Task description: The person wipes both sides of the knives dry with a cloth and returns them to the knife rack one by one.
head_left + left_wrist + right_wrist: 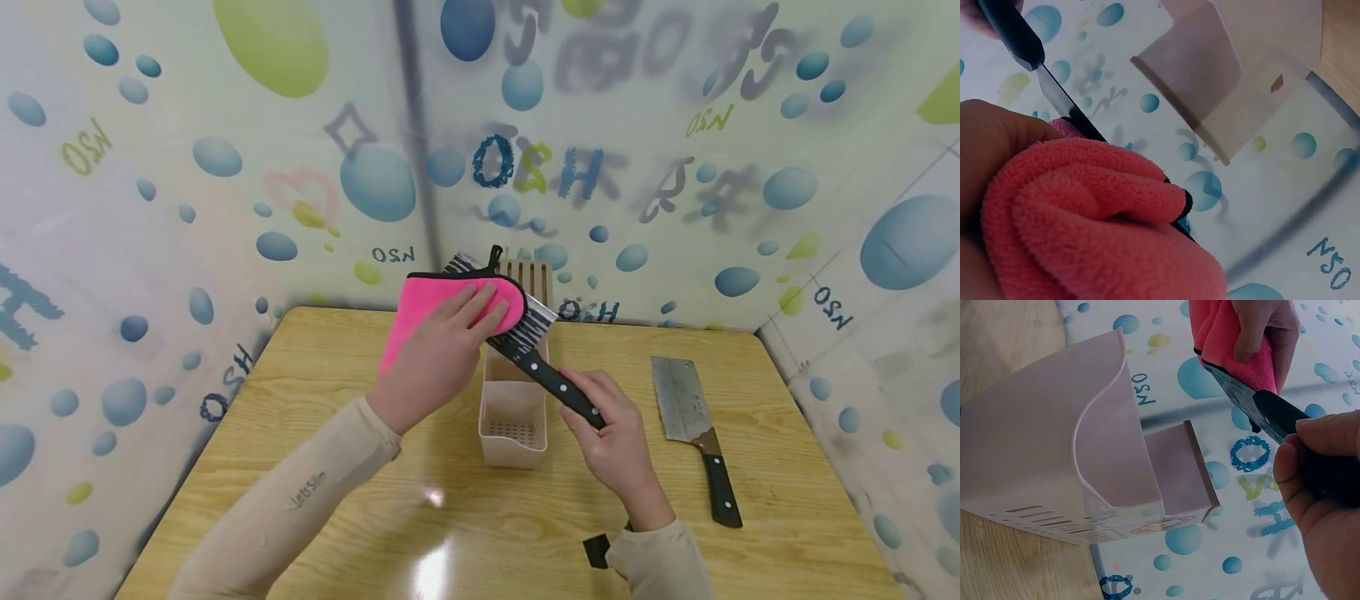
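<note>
Over the table, my right hand [618,442] grips the black riveted handle of a broad-bladed kitchen knife [561,387]. The blade slants up to the left, with dark and light streaks on its shiny face. A pink fleecy cloth [420,304] with black edging and a hanging loop covers the middle of that blade. My left hand [438,354] lies over the cloth in the head view. From the right wrist view, the cloth [1235,344] is folded about the blade, and the left thumb and fingers pinch it from both sides. The blade's far part is largely hidden.
Below the knife, a beige slotted knife holder [513,458] stands on the wooden table [337,517]. To the right lies a cleaver [681,400], its black handle toward me. A small black piece [596,552] shows beside my right cuff. Patterned sheeting [300,208] encloses the table.
</note>
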`<state>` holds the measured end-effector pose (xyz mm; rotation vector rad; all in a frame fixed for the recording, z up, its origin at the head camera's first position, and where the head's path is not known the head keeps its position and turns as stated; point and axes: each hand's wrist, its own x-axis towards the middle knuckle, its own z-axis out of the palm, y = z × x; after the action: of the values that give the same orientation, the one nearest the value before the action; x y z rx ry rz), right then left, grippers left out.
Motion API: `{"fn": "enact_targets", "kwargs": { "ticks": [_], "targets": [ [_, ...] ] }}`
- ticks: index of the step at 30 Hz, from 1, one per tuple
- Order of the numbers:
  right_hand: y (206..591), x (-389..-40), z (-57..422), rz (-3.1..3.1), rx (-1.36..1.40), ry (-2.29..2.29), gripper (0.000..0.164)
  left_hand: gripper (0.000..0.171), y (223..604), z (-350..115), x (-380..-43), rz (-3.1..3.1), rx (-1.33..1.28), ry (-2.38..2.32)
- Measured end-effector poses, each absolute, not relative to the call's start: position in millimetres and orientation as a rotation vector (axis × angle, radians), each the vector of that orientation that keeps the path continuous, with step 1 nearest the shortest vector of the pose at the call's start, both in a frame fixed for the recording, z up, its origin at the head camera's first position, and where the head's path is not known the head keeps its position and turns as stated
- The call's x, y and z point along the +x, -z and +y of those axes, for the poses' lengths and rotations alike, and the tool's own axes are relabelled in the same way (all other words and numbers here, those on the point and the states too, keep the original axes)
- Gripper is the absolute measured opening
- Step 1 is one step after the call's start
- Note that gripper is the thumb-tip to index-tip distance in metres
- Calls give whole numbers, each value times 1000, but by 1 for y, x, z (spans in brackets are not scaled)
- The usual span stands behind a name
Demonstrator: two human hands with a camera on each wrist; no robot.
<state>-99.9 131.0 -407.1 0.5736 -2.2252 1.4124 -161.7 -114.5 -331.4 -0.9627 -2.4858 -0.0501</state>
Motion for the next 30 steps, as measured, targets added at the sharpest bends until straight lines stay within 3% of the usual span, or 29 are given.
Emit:
{"fn": "enact_targets", "kwargs": {
  "ticks": [30],
  "targets": [
    [404, -99, 131, -2233, 575, -1393, 47, 55, 336, -90, -139, -2461, -1061, 31]
  ]
}}
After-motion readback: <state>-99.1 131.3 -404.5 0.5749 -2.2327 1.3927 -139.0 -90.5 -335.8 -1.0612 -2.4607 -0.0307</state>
